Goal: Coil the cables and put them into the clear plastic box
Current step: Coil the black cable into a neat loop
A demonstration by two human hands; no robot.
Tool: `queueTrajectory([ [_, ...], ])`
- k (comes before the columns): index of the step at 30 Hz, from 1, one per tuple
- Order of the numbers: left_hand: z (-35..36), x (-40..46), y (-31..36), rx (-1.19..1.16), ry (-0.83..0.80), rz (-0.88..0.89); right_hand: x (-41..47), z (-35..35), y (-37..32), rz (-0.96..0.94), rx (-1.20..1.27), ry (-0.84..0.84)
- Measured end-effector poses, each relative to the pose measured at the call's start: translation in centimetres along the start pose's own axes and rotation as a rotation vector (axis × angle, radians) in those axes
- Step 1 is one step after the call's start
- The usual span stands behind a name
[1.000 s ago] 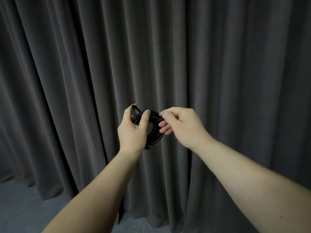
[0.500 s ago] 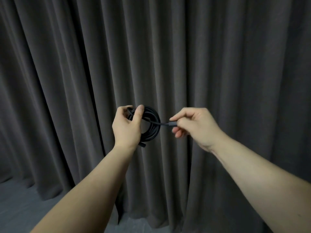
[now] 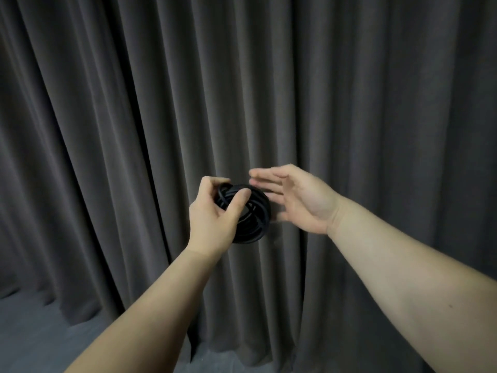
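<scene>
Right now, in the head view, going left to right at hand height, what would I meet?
Left hand, gripping → coiled black cable → right hand, open beside the coil. The grey curtain hangs behind all three.

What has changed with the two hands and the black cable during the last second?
The right hand let go of the cable end it had pulled rightward; it is now open beside the black cable coil. The end now lies on the coil. The left hand keeps its grip.
</scene>
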State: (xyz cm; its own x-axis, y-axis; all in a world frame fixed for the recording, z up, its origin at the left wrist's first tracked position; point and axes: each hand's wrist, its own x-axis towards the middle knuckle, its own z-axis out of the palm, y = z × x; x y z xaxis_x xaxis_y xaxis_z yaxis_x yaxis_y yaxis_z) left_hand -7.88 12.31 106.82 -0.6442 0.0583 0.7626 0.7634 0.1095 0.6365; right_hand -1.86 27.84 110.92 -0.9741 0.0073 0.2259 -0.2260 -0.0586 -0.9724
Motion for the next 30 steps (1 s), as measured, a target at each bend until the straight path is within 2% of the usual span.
queueTrajectory([
  [2, 0.1, -0.3, 0.5, -0.013, -0.064, 0.035, 0.3, -0.3, 0.5, 0.044, 0.046, -0.023],
  [5, 0.4, -0.6, 1.0, -0.039, -0.14, 0.082, 0.7, 0.3, 0.9, -0.006, 0.004, 0.064],
  [12, 0.5, -0.4, 1.1, -0.071, -0.195, 0.096, 0.9, 0.4, 1.0, -0.031, 0.041, 0.037],
  [16, 0.3, -0.5, 0.7, -0.076, -0.156, 0.081, 1.1, 0.1, 1.2, -0.02, -0.021, 0.026],
  [26, 0.0, 0.1, 0.2, -0.171, -0.069, -0.002, 0.4, -0.4, 1.6, -0.038, -0.023, -0.221],
  [30, 0.0, -0.2, 0.2, -0.209, -0.085, -0.029, 0.4, -0.5, 1.9, -0.032, -0.07, -0.169],
])
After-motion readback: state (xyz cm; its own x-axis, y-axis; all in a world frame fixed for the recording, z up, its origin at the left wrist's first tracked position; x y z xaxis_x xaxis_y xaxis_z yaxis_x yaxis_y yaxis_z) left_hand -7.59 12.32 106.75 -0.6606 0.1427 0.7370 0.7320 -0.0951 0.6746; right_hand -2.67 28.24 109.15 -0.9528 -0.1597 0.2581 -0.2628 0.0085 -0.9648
